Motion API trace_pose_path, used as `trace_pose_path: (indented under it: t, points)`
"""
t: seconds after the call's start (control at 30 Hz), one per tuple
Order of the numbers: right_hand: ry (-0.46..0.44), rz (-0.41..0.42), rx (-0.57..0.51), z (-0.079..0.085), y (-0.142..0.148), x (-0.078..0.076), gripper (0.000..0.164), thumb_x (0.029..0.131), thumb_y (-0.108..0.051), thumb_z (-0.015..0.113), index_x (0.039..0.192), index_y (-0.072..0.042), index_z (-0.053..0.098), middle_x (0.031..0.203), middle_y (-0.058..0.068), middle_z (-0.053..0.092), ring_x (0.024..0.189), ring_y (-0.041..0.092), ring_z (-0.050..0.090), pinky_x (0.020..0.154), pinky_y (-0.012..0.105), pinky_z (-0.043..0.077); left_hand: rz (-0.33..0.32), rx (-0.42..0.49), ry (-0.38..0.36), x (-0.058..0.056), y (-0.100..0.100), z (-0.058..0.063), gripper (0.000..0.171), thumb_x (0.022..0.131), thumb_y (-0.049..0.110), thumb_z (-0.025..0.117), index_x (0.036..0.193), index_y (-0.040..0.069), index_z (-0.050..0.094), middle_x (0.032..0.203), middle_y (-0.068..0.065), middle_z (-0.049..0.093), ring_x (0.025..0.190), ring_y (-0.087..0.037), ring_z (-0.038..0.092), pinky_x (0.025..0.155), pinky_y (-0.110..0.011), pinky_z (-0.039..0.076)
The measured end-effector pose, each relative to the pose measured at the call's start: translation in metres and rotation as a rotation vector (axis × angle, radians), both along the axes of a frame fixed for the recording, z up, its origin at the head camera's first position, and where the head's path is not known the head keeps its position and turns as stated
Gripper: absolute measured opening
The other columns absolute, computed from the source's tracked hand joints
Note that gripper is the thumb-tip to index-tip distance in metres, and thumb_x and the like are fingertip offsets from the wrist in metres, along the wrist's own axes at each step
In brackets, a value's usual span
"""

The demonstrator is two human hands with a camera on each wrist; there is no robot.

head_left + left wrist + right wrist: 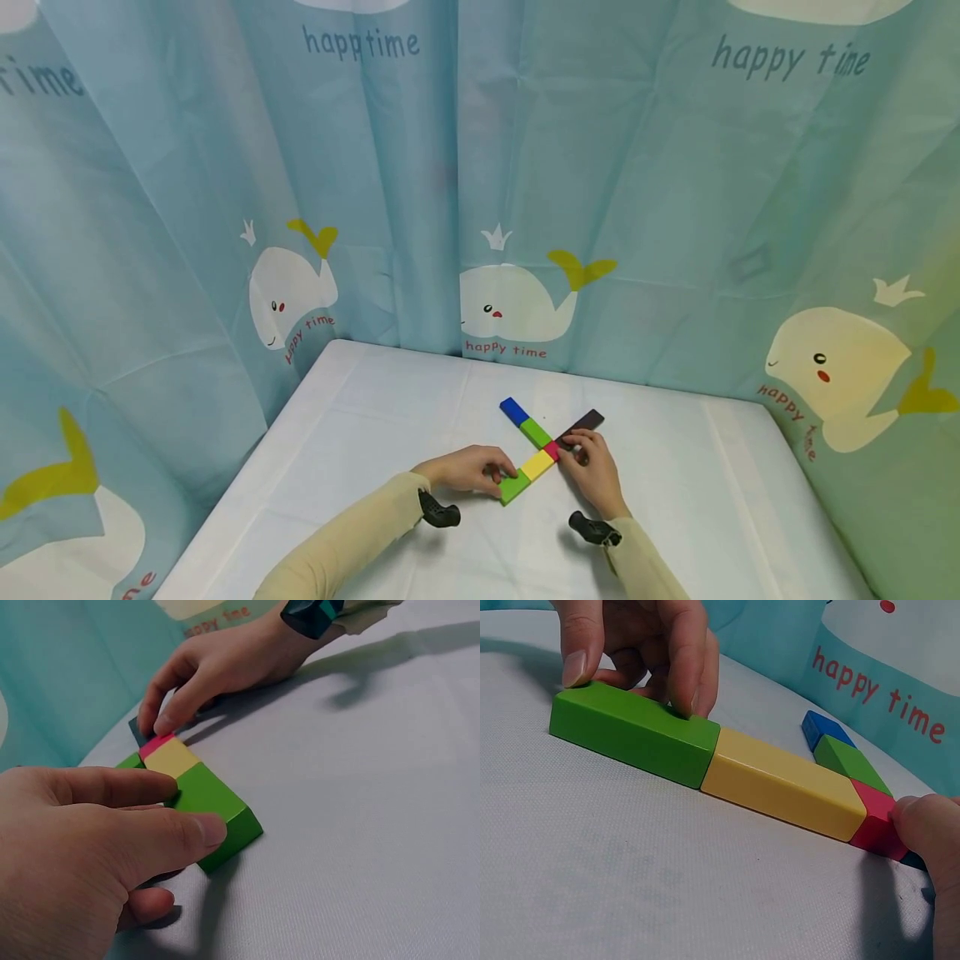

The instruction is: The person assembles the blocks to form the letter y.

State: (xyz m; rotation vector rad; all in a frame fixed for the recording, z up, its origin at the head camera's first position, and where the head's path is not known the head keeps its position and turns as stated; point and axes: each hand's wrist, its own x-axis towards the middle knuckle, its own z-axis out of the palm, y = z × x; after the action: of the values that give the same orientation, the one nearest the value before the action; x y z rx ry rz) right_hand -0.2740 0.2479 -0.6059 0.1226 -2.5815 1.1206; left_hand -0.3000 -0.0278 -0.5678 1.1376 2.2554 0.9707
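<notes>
- The green block (514,486) lies at the lower centre of the head view, at the near end of a row of flat coloured blocks on the desk (360,433).
- The left hand (468,469) holds it: in the right wrist view the thumb (580,641) sits on the block's outer end and a finger presses its top edge, curled round it.
- A yellow block (537,464) butts end to end against the green one, and a small red block (552,451) touches the yellow one's far end.
- The right hand (592,471) rests at the centre of the row with a fingertip pressed on the red block; whether it pinches the block or only pushes it I cannot tell.
- A dark block (588,419) runs from the red one toward the upper right; a second green block (536,432) and a blue block (513,410) run toward the upper left, so the rows cross.
- In my judgement the step in hand is seating the near green block flush in its row. The next move calls for a gentle push along the row, with the red block kept steady so the crossing does not shift.
- A blue whale-print curtain (525,208) hangs behind the desk.
</notes>
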Motion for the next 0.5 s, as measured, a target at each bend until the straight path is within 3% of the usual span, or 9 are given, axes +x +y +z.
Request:
trace_pose_path:
  t: [0.5]
  points:
    - [-0.028, -0.002, -0.012, 0.0006, -0.0013, 0.0003, 0.027, 0.086, -0.018, 0.076, 0.109, -0.004, 0.070, 0.124, 0.012, 0.055, 0.084, 0.017, 0.051, 0.071, 0.030, 0.042, 0.018, -0.010, -0.033, -0.0002, -0.0016, 0.0010, 0.036, 0.086, 0.011, 0.075, 0.121, 0.015, 0.067, 0.106, 0.006, 0.063, 0.091, -0.005, 0.059, 0.082, -0.018, 0.046]
